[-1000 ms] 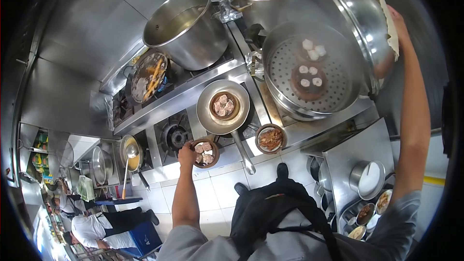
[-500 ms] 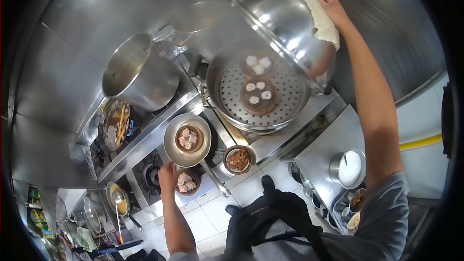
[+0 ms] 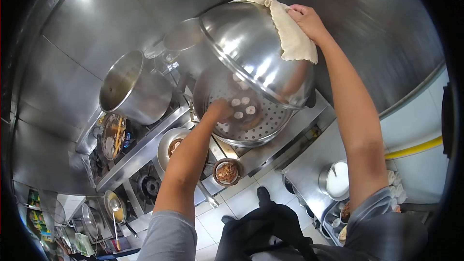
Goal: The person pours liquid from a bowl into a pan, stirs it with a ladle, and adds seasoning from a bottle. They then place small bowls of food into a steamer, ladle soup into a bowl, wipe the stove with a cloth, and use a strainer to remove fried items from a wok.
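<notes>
My right hand (image 3: pixel 305 18) grips the cream cloth (image 3: pixel 293 34) at the top of the domed steel lid (image 3: pixel 256 43), which tilts over the perforated steamer (image 3: pixel 261 137). Through the steam, my left hand (image 3: pixel 220 110) is inside the steamer's left part, beside a round basket with several pale dumplings (image 3: pixel 250 110). Its fingers are blurred, and whether they hold anything is unclear. More dumplings show partly under the lid's edge. My left forearm partly covers a pan (image 3: pixel 166 145) with a small basket in it. A bowl of brown food (image 3: pixel 226 172) stands in front of the steamer.
At the left stand a tall pot (image 3: pixel 123 84) and a wok of oil with long fried pieces (image 3: pixel 114 136). A bare burner (image 3: pixel 148 187) and a pan with a ladle (image 3: pixel 116 203) are lower left. A white-filled pot (image 3: pixel 337 179) stands on the right counter.
My left hand has moved from beside the small basket near the pan up into the steamer. My right hand, the cloth and the lid have shifted left and slightly down in view.
</notes>
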`<state>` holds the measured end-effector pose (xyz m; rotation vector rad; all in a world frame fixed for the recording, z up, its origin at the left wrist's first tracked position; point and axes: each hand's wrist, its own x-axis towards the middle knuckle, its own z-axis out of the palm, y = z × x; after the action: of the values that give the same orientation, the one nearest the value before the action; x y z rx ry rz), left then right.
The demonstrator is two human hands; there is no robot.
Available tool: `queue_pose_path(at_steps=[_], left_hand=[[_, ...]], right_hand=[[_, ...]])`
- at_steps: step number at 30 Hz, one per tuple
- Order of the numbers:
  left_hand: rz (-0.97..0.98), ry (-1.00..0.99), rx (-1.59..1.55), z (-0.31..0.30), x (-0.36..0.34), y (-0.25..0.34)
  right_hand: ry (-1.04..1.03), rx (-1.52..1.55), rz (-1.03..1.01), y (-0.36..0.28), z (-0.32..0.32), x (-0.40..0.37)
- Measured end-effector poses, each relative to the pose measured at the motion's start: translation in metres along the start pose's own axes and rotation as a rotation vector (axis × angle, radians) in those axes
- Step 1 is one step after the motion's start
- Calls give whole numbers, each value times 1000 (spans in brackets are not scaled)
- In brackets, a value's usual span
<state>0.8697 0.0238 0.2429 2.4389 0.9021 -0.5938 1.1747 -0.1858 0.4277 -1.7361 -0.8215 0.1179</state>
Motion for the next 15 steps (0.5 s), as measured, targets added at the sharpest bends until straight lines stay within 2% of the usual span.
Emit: queue_pose_path(at_steps=[2, 3, 5, 9, 11, 13, 15], left_hand=[[246, 185, 362, 12, 18, -15], [247, 187, 366, 1, 5, -4], [56, 210, 205, -28, -39, 25], [90, 257, 242, -30, -33, 10], [113, 106, 213, -27, -39, 20], [134, 133, 147, 2, -25, 20], [156, 149, 75, 22, -7, 27]], right_hand=[[7, 4, 8, -4, -1, -1], [11, -26, 6, -4, -1, -1], [12, -54, 1, -5, -1, 0], [-15, -52, -16, -5, 3, 1], [-23, -57, -37, -6, 5, 4], [-24, -26, 24, 0, 6, 9], [5, -119, -27, -12, -1, -3]])
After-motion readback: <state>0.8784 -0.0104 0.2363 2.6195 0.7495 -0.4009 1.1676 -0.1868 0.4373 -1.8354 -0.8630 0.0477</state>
